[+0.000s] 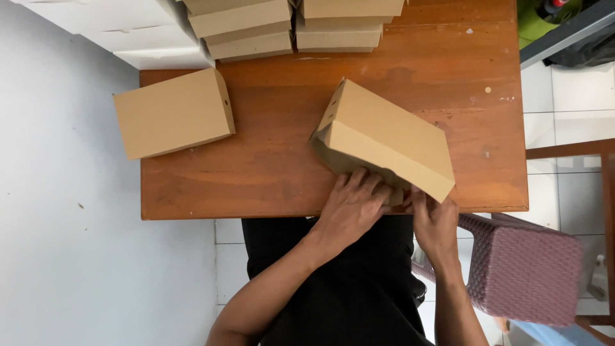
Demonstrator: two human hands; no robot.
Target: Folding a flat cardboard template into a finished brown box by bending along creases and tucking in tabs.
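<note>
The left hand (351,206) lies palm down with its fingers curled over the near lower edge of a brown cardboard box (384,138), pressing on a flap there, while the right hand (434,219) grips the same box at its near right corner, the thumb and fingertips closed on the cardboard. How much of the fingers reaches under the box cannot be seen, since the overhanging lid edge hides their tips, and the flap they work on is mostly covered by the left hand. The box sits tilted near the front edge of the wooden surface (282,173), its long flat top facing up and to the right, one short end turned to the left with small round holes in it; it is plain, unprinted and clean-edged. Both forearms rise from the bottom of the view over dark clothing. Well apart to the left, a second closed box (173,113) of the same kind lies flat, overhanging the left edge of the surface. At the far edge stand stacks of more such boxes (288,25), cut off by the top of the view, with pale flat sheets (122,32) beside them. A woven pink stool (522,272) stands to the right on the tiled floor.
</note>
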